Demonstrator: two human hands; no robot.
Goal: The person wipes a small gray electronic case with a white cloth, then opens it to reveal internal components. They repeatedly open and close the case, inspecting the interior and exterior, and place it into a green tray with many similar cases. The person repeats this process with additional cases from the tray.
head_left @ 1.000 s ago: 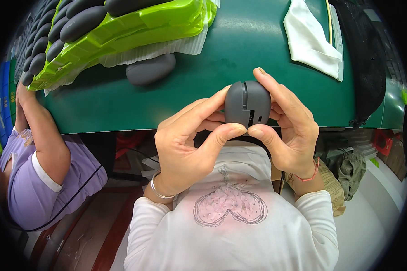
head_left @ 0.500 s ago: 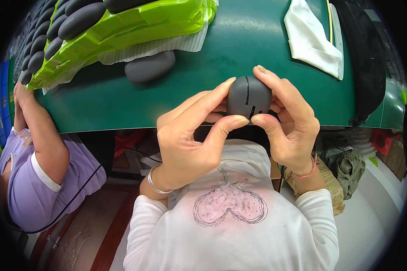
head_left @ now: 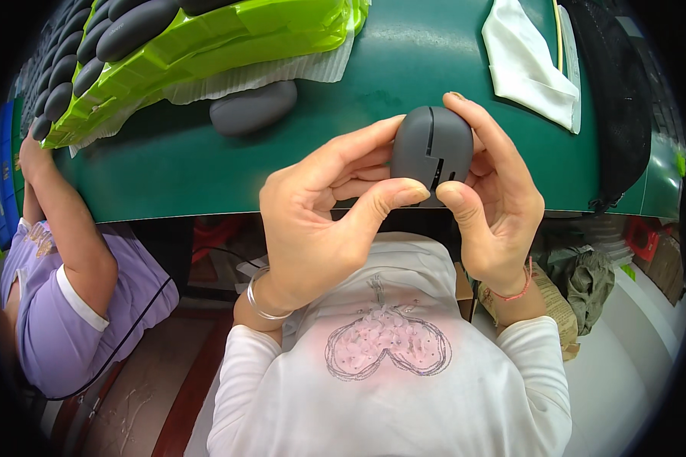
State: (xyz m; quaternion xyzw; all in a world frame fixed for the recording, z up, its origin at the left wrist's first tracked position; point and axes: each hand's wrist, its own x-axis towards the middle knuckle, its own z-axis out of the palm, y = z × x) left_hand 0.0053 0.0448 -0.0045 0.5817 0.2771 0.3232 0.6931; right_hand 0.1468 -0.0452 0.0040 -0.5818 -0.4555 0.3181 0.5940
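Head cam (the only view): the dark grey case (head_left: 418, 145) was in the air, over the near edge of the green table (head_left: 175, 183), btwn the person's 2 hands. L hand (head_left: 316, 209) was closed on its left side, index tip at the upper left and thumb on the low near end; R hand (head_left: 504, 206) was closed on the opp. side, index tip by the top, thumb also low. The 2 thumb tips sat near each other but apart, w/ a stepped seam running btwn the hands & a small slot near the R thumb.

Handling, my guess: light, stiff shell, prob. hard plastic; matte, so moderately grippy, though the rounded sides could slip under an uneven squeeze. The seam looked like the weak spot, poss. fragile if twisted or pried. Best hold: fingertips on the broad curved sides, 1 hand per side, low force, thumbs off the slot & seam. Inside not clear, too small to tell.

Nearby: 1 similar grey case (head_left: 253, 108) lay on the table, just beside the lime-green tray (head_left: 282, 49), which bore many more grey pieces (head_left: 137, 34). A white cloth (head_left: 526, 76) lay to the right, well apart from the hands. A co-worker's arm (head_left: 75, 213) was at far left.
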